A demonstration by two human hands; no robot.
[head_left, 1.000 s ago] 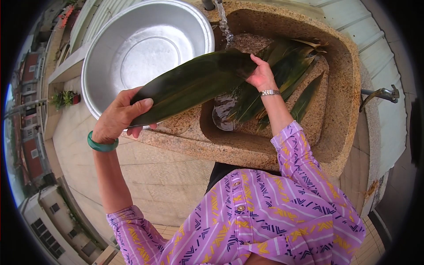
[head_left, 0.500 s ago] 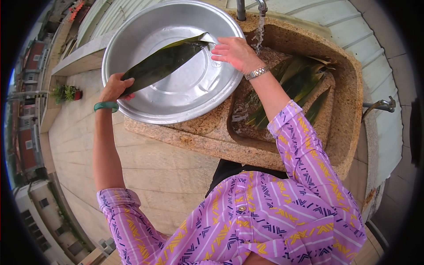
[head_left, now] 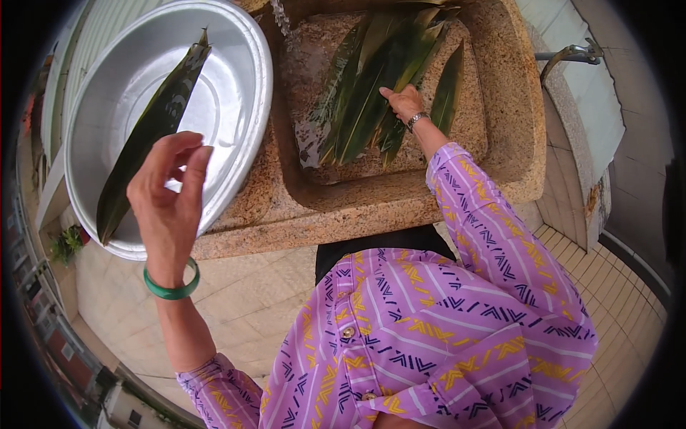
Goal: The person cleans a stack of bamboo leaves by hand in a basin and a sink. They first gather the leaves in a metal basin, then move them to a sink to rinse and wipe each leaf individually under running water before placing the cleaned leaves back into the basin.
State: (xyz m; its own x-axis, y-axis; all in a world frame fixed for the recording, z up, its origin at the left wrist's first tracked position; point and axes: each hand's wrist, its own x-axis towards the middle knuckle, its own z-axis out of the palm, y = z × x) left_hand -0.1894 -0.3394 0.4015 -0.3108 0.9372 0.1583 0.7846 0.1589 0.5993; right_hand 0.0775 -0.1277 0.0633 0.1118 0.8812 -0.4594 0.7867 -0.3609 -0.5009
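Note:
A long dark green leaf [head_left: 161, 107] lies slantwise in the round metal basin [head_left: 260, 71] on the left, its pointed tip toward the far rim. Over the basin's near side hovers my left hand [head_left: 168, 196], fingers curled but apart from the thumb, with nothing in it. In the stone sink [head_left: 516, 107], my right hand [head_left: 406, 104] grips the edge of a wet leaf [head_left: 371, 96] in a pile of several; its thumb is on top and its other fingers are partly hidden. A separate leaf [head_left: 448, 89] rests to the right of that hand.
Running water [head_left: 281, 17] falls into the sink's far left corner. A second tap [head_left: 575, 54] juts out beyond the sink's right side. The sink's thick stone front edge [head_left: 321, 220] is close to my body. A potted plant [head_left: 66, 244] stands at far left.
The leaf that my left hand held over the basin now lies in it, let go. My right hand has moved from the basin to the leaves in the sink. The view has shifted right.

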